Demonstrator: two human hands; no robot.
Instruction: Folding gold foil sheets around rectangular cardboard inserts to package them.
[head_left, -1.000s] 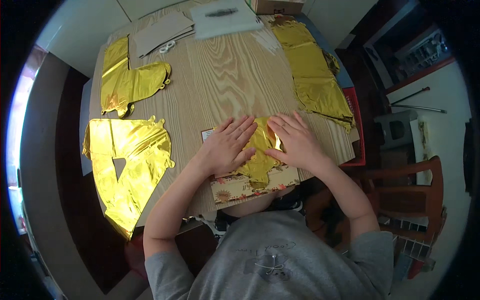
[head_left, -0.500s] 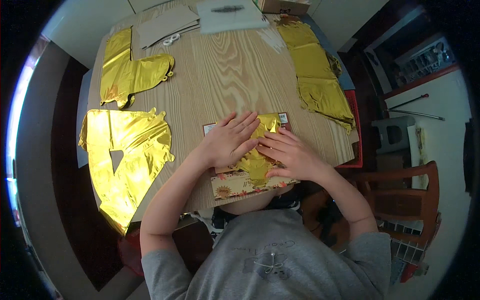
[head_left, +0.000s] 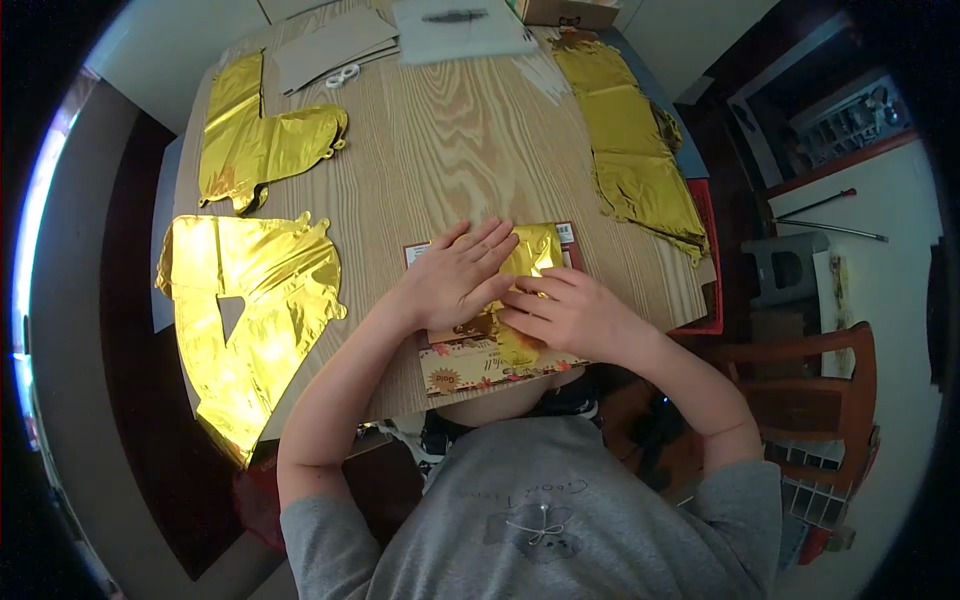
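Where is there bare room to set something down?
The widest bare patch of table lies between the L-shaped foil and the long foil. A narrower strip runs between the holed foil and the left hand. The far edge is crowded by grey sheets and a white slab, the near edge by that hand, the right hand, small foil and printed packaging.
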